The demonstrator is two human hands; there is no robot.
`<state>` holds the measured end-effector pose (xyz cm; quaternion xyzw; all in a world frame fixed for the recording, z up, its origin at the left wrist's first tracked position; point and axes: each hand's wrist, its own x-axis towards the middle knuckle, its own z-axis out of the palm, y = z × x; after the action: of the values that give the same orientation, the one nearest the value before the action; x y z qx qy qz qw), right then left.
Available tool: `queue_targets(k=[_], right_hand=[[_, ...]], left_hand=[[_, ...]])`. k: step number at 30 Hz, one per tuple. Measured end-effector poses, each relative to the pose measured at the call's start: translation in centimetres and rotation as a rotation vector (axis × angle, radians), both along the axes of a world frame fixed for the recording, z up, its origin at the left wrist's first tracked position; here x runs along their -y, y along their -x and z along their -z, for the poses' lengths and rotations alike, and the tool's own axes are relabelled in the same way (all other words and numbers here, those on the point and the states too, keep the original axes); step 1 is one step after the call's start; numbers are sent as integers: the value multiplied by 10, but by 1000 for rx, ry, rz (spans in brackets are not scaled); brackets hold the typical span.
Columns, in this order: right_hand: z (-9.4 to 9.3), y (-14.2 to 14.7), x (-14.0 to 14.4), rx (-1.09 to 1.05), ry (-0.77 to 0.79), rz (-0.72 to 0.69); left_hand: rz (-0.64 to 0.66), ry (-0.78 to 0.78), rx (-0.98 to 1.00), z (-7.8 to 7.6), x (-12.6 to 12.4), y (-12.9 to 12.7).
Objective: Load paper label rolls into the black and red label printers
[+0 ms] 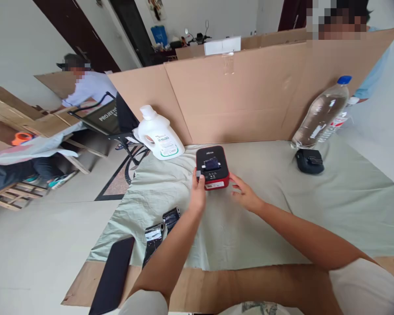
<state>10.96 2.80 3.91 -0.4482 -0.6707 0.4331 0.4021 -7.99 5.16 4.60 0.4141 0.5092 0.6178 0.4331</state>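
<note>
A small box with a black top and red sides lies on the green cloth in front of me. Its lid shows a picture of a device, and a white label is on the near side. My left hand grips the box's left near corner, thumb at the front and fingers along the side. At the opposite side is my right hand, fingers apart and slightly blurred, with a fingertip at the box's right edge. Two dark plastic-wrapped rolls, one a black roll, lie by my left forearm, which partly covers them.
A white jug stands at the back left against a cardboard screen. Back right are a large water bottle, a smaller bottle and a black pouch. A dark flat phone-like slab lies front left. Other people sit beyond.
</note>
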Motion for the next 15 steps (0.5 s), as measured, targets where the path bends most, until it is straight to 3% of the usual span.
queue_targets(k=[4, 8, 12, 15], right_hand=[[4, -57, 78, 19, -19, 111], [16, -81, 139, 1, -12, 223], [24, -89, 169, 40, -2, 257], [23, -93, 168, 68, -6, 278]], left_hand=[[131, 152, 10, 8, 55, -57], [227, 191, -51, 18, 106, -88], [262, 176, -185, 24, 139, -94], [272, 158, -232, 26, 142, -91]])
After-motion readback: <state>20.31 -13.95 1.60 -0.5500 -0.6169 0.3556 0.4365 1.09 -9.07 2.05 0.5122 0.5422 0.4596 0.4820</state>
